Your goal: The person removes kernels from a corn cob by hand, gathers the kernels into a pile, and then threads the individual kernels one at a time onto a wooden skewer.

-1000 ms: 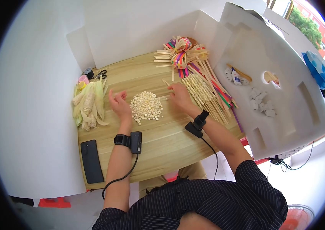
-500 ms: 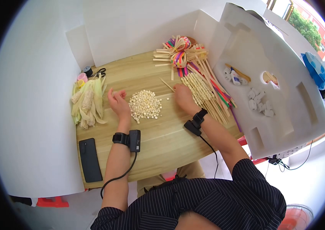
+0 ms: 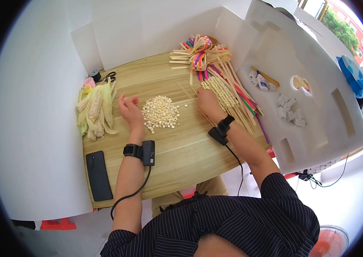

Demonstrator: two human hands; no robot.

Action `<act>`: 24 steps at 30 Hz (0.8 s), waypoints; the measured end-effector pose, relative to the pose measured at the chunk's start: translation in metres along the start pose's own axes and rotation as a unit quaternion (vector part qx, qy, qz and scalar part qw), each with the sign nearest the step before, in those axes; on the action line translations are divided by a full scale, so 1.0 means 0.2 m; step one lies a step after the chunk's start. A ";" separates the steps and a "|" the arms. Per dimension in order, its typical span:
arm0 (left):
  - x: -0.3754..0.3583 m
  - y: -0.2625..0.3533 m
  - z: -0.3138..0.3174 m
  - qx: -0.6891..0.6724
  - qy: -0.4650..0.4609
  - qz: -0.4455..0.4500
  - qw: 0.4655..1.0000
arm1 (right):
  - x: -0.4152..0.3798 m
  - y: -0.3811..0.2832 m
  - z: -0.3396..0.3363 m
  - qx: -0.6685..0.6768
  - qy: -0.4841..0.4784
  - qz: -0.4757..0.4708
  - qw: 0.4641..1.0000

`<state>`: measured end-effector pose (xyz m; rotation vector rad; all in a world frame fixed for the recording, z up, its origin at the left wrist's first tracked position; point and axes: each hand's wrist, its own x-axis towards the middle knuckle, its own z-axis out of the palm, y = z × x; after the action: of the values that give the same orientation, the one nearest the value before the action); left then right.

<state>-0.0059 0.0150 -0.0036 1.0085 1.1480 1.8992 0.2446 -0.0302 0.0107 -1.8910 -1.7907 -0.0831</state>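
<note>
My left hand (image 3: 131, 110) hovers at the left side of a heap of pale corn kernels (image 3: 161, 112). Its fingers are loosely bent and apart, holding nothing visible. My right hand (image 3: 208, 103) is closed at the near left edge of a row of kernel-threaded sticks (image 3: 220, 92). Thin bare wooden sticks (image 3: 186, 92) run slantwise by its fingers and under the wrist; one seems to be in its grip, though the fingertips are hidden. A single loose kernel (image 3: 186, 105) lies between the heap and this hand.
Corn husks with cobs (image 3: 96, 109) lie at left, near scissors (image 3: 111, 76) and thread spools (image 3: 95, 76). A black phone (image 3: 99, 175) is at front left. Woven strip balls (image 3: 198, 61) and coloured strips (image 3: 243, 96) lie at back right. White foam (image 3: 318, 128) stands at right, with a glue bottle (image 3: 261, 82).
My right hand has moved slightly up and right, towards the threaded sticks. More length of thin sticks now shows beside it. My left hand has shifted slightly.
</note>
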 end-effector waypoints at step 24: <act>-0.01 0.03 0.00 0.056 -0.019 0.012 0.998 | -0.06 -0.44 0.04 0.210 -0.073 -0.020 0.975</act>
<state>-0.0058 0.0103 0.0012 1.1197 1.2377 1.8436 0.1582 -0.0400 0.0284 -1.5895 -1.7705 0.4005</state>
